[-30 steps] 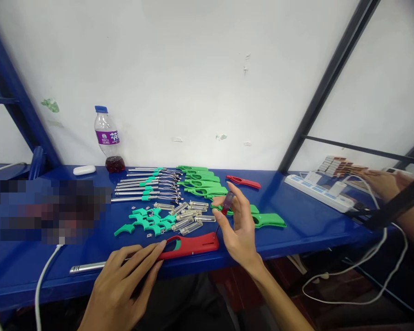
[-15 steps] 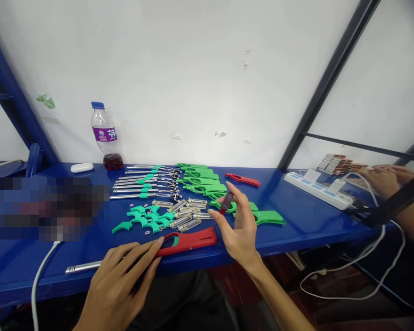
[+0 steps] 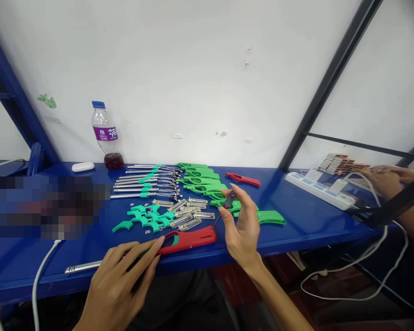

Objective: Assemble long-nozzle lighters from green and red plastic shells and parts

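Note:
At the desk's front edge lies a red long-reach lighter, its silver tube pointing left and a bit of green trigger showing in its loop. My left hand is closed over the lighter near the loop, covering where the tube joins. A small screwdriver with a dark translucent handle is pinched between the thumb and fingers of my right hand. Its thin shaft slants down to the lighter's right end, its tip at or close to the small hole there. Just behind lie clear fuel tanks and green triggers.
Silver lighter tubes with wires lie in a row behind, beside green casings and a red casing. A drink bottle stands by the wall. At right are a power strip, a dark frame post and another person's hands.
The screwdriver's handle has tilted to the right, and more of its shaft shows. My right-hand fingers have shifted slightly with it. My left hand and the lighter stay almost in place.

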The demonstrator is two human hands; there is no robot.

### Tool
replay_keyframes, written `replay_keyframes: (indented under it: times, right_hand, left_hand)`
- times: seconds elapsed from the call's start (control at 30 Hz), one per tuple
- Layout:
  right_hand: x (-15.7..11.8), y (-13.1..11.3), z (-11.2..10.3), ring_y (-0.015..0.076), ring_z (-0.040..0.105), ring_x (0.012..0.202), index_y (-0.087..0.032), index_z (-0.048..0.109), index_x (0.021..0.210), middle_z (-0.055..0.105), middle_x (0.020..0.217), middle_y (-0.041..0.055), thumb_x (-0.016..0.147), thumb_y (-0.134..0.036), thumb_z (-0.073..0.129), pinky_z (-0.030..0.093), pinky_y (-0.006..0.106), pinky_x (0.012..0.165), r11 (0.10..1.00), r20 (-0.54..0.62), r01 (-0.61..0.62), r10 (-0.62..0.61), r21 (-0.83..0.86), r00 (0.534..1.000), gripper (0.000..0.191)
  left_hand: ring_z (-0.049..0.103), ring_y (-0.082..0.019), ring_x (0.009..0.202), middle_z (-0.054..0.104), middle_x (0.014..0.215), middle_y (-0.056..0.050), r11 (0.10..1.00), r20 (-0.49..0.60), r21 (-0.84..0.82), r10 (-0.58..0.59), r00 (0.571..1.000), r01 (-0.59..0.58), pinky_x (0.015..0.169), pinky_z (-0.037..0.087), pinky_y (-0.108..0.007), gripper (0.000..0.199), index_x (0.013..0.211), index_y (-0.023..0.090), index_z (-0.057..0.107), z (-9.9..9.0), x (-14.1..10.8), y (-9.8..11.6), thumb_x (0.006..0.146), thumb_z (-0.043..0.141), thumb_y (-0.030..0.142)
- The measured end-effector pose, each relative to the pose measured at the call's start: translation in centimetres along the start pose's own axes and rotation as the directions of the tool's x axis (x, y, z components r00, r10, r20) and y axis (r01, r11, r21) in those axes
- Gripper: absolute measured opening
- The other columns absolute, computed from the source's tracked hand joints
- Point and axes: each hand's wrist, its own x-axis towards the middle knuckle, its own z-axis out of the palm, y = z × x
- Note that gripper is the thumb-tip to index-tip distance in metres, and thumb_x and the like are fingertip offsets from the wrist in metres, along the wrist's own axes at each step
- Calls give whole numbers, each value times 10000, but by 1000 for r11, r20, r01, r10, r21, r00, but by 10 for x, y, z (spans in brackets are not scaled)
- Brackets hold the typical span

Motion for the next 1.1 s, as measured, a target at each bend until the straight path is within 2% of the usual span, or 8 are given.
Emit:
replay_keyframes:
  times: [0.13, 0.33, 0.53, 0.6, 0.73, 0.9, 0.97, 1.1]
  right_hand:
    - [2, -3, 1, 263, 609, 1288, -318, 466, 1513, 646, 1380, 84, 1045, -142, 511, 474, 530, 1106, 999, 63, -17, 14, 47, 998, 502]
    - [3, -1, -1, 274, 608, 1150, -304, 600, 1368, 640, 1220, 72, 926, -211, 744, 513, 503, 1003, 989, -69, 70, -79, -131, 994, 474]
    - [1, -4, -1, 270, 668, 1144, -308, 482, 1500, 707, 1238, 78, 1022, -120, 541, 519, 530, 1005, 997, 32, 52, -50, -60, 998, 518]
    - [2, -5, -1, 270, 659, 1141, -304, 527, 1449, 702, 1213, 77, 1015, -121, 550, 527, 519, 989, 993, 34, 100, -98, -65, 995, 472]
    - [1, -3, 0, 253, 632, 1027, -307, 599, 1324, 649, 1108, 62, 917, -106, 712, 566, 454, 855, 980, -79, 193, -196, -49, 977, 469]
    - [-2, -3, 1, 246, 678, 1009, -275, 529, 1402, 681, 1153, 89, 965, -21, 565, 586, 474, 846, 976, -30, 216, -216, 13, 976, 506]
    - [-2, -5, 0, 250, 691, 992, -268, 535, 1363, 681, 1121, 81, 944, -50, 632, 596, 469, 817, 961, -13, 277, -277, 1, 961, 483]
    - [1, -8, -2, 213, 677, 837, -311, 547, 1232, 623, 984, 14, 861, -106, 788, 613, 427, 720, 924, -81, 371, -379, -98, 922, 487]
  left_hand:
    - [604, -236, 1009, 752, 1142, -64, 1000, 0, -4, 7, 1000, -7, 885, 457, -391, 425, 1392, 202, 621, -1, 2, 1, 988, 615, 73]
    - [624, -225, 976, 762, 1115, -51, 1000, -14, 2, -8, 1000, 8, 881, 463, -382, 406, 1374, 217, 641, 0, 1, 1, 990, 616, 91]
    - [637, -224, 976, 769, 1130, -36, 1000, -13, -9, -19, 1000, 19, 881, 474, -388, 445, 1395, 257, 625, 0, 0, 0, 989, 605, 76]
    - [633, -231, 993, 767, 1133, -39, 1000, -15, -12, -15, 1000, 15, 886, 475, -394, 450, 1391, 258, 626, 1, 0, 0, 983, 616, 69]
    - [621, -237, 1018, 762, 1147, -50, 1000, -4, -10, -3, 1000, 3, 895, 470, -402, 456, 1394, 236, 620, 2, -1, -1, 978, 621, 49]
    - [613, -235, 1009, 760, 1141, -49, 1000, -3, -1, 1, 1000, -1, 885, 466, -401, 442, 1391, 233, 619, 1, -1, 0, 987, 613, 56]
    - [614, -232, 1006, 761, 1140, -50, 1000, -6, 1, 3, 1000, -3, 884, 465, -401, 440, 1390, 231, 620, 0, -1, 0, 987, 613, 53]
    - [614, -226, 1000, 761, 1138, -49, 1000, -7, 3, -6, 1000, 6, 875, 463, -392, 429, 1392, 230, 618, 0, 0, 1, 997, 605, 63]
